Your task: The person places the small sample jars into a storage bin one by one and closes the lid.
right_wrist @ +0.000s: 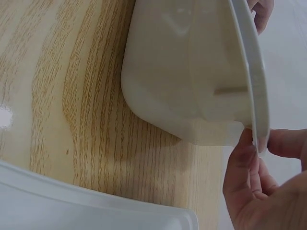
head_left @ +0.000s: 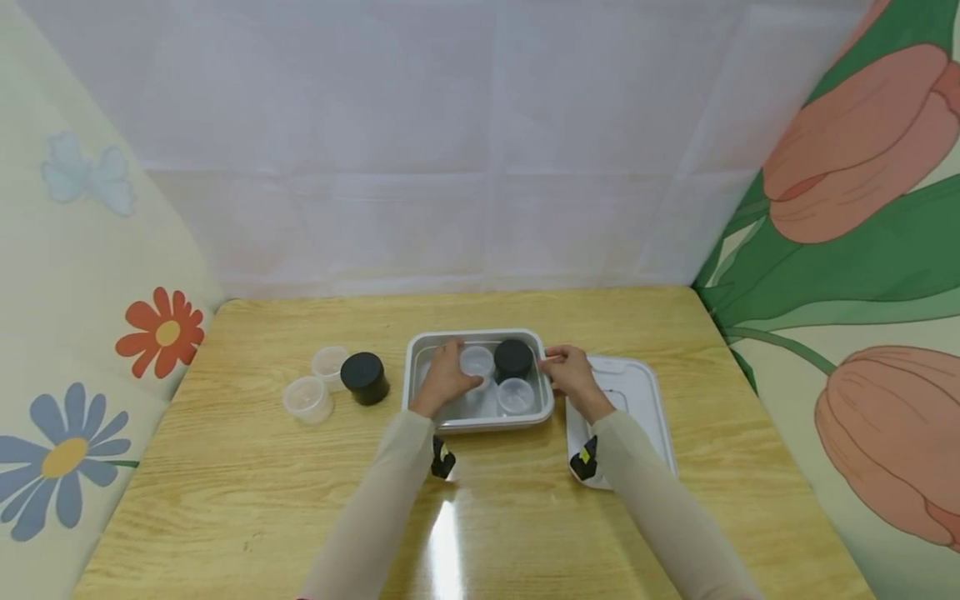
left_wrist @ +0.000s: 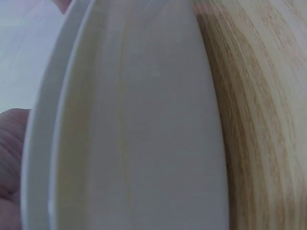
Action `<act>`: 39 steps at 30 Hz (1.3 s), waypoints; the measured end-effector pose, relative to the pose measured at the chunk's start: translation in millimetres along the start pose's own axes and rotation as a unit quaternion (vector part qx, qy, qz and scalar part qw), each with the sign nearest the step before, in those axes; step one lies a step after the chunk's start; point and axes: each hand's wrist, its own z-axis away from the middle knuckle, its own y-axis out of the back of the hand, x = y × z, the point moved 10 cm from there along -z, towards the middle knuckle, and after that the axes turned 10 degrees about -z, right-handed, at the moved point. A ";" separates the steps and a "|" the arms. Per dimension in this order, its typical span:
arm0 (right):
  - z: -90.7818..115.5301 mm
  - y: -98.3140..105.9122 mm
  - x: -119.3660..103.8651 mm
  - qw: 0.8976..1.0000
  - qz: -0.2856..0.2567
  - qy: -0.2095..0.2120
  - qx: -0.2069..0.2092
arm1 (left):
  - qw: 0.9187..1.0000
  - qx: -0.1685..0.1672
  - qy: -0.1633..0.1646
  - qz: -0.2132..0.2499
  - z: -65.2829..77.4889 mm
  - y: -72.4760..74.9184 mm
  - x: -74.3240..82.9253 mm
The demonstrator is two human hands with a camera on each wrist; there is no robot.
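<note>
In the head view my left hand (head_left: 447,379) reaches into a white rectangular bin (head_left: 495,424), its thumb and fingers about the left side of a clear round plastic cup (head_left: 477,362). Beside that cup stand a black-lidded jar (head_left: 513,359) and a second clear cup (head_left: 515,397). My right hand (head_left: 573,373) is at the bin's right end. The right wrist view shows its thumb and fingers pinching the bin's rim (right_wrist: 259,91). In the left wrist view the bin's outer wall (left_wrist: 153,120) hides most of my left hand (left_wrist: 12,167).
A white lid (head_left: 630,396) lies flat on the wooden table (head_left: 300,500), partly under my right forearm. Left of the bin stand two clear cups, a nearer one (head_left: 308,400) and a farther one (head_left: 331,365), with a black jar (head_left: 365,377) beside them. A white curtain (head_left: 450,208) hangs behind.
</note>
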 end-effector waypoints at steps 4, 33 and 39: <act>0.9 0.1 -0.5 1.000 0.001 0.000 -0.003 | 1.000 -0.002 0.002 0.017 4.3 9.0 -0.1; 5.1 -1.9 -0.5 1.000 0.006 -0.007 -0.015 | 0.997 0.010 0.031 0.065 34.5 56.4 -21.9; 5.2 -1.7 -1.3 1.000 0.000 -0.002 -0.018 | 0.996 0.018 0.040 0.082 45.7 66.6 -32.7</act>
